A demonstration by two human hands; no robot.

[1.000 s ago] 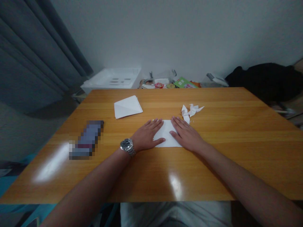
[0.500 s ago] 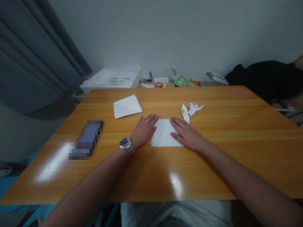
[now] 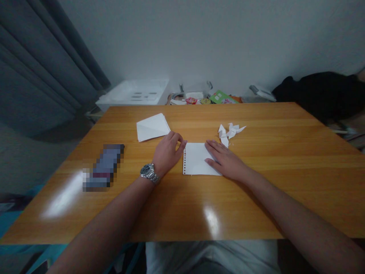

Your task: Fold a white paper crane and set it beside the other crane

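A white sheet of paper (image 3: 196, 161) with a row of punched holes along its left edge lies on the wooden table (image 3: 176, 213) in front of me. My left hand (image 3: 170, 149), with a metal watch (image 3: 149, 172) on its wrist, has its fingers curled in. Its thumb and forefinger close at the sheet's far left corner. Flat across the sheet's right part rests my right hand (image 3: 225, 160), fingers stretched out, covering that side. Just beyond it are folded paper figures (image 3: 231, 131), shaped like birds.
A stack of white paper (image 3: 152, 127) lies at the back left. Further left is a pixelated phone (image 3: 107, 165). Behind the table's far edge stand a white foam tray (image 3: 137, 93) and assorted small items, including a green packet (image 3: 222, 97). A black cloth (image 3: 319, 93) is at the right.
My left hand has lifted from lying flat by the sheet's left edge and curled its fingers at the far left corner, uncovering the holes. My right hand has stayed in place.
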